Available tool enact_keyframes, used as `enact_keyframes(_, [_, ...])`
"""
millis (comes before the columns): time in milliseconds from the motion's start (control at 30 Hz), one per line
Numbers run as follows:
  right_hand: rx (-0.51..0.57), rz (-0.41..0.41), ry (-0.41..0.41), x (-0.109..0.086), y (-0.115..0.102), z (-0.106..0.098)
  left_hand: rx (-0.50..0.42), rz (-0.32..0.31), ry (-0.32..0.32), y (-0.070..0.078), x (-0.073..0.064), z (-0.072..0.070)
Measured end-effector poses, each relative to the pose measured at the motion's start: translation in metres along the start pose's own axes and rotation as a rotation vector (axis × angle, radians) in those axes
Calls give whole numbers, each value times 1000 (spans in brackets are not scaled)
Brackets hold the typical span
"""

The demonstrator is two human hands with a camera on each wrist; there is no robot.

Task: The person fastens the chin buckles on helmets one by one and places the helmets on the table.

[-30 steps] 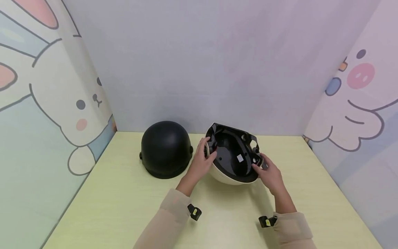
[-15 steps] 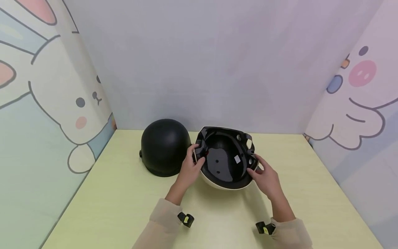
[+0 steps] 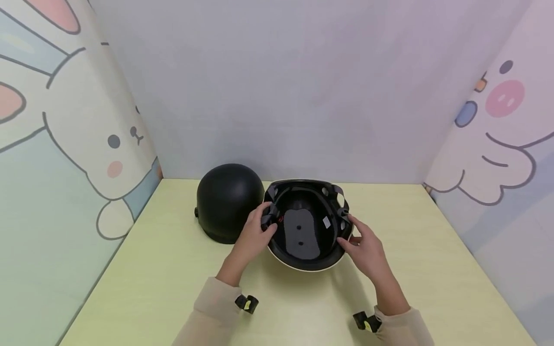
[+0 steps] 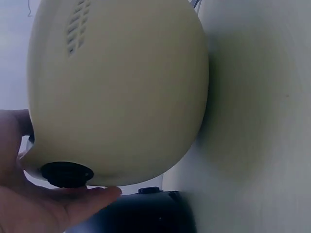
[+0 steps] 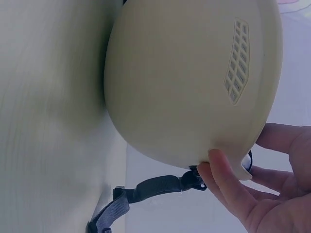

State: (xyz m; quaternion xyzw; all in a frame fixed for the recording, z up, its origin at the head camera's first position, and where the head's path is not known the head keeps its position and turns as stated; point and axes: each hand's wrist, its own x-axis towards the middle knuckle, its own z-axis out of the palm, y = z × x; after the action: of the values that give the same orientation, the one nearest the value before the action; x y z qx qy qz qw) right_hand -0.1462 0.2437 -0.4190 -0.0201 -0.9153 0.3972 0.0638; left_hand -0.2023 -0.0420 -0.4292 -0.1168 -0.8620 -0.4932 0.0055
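A cream helmet (image 3: 300, 230) with a glossy black inside lies upside down on the table, its opening tilted toward the head camera. My left hand (image 3: 251, 235) grips its left rim, thumb inside and fingers outside, by a round black knob (image 4: 67, 174) in the left wrist view. On the opposite side, my right hand (image 3: 365, 252) pinches the right rim, thumb inside. A dark chin strap (image 5: 158, 187) hangs below the cream shell (image 5: 189, 82) in the right wrist view. Close by on the left sits a black helmet (image 3: 229, 202), dome up; whether the two helmets touch, I cannot tell.
The pale wooden table (image 3: 147, 278) ends at a plain curtain-like backdrop (image 3: 277, 96) behind the helmets. Side panels with a rabbit drawing (image 3: 86, 144) and a pig drawing (image 3: 497, 129) flank it.
Both hands have turned the cream helmet and shifted it left and slightly nearer, so its inside now faces the head camera more squarely. The black helmet has stayed in place.
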Motion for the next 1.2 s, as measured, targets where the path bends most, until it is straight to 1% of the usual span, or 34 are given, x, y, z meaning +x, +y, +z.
enact_keyframes(100, [4, -3, -2, 1, -1, 0, 97, -1, -50, 7, 8, -7])
enact_keyframes(167, [7, 2, -3, 2, -2, 0, 168, 16, -72, 10, 15, -11])
enact_keyframes(267, [13, 8, -6, 3, -3, 0, 269, 38, -100, 16, 23, -17])
enact_keyframes(367, [13, 6, -6, 3, -4, 1, 339, 43, -121, 21, 31, -24])
enact_keyframes(533, [4, -5, -1, 4, -3, 2, 394, 33, -188, 22, 41, -29])
enact_keyframes(667, [9, 5, -6, 4, -3, 3, 404, 26, -245, 21, 47, -31])
enact_keyframes(733, [16, 13, -8, 5, -2, 3, 424, 19, -277, 21, 50, -31])
enact_keyframes(833, [26, 26, -5, 4, -3, 4, 481, 2, -333, 22, 56, -33])
enact_keyframes(933, [38, 34, -4, 4, -3, 5, 557, 3, -374, 23, 60, -33])
enact_keyframes(1067, [70, 25, -5, 4, 1, 2, 621, 5, -381, 23, 61, -32])
enact_keyframes(1200, [118, 21, 33, 12, 10, -7, 611, -8, -355, 24, 59, -31])
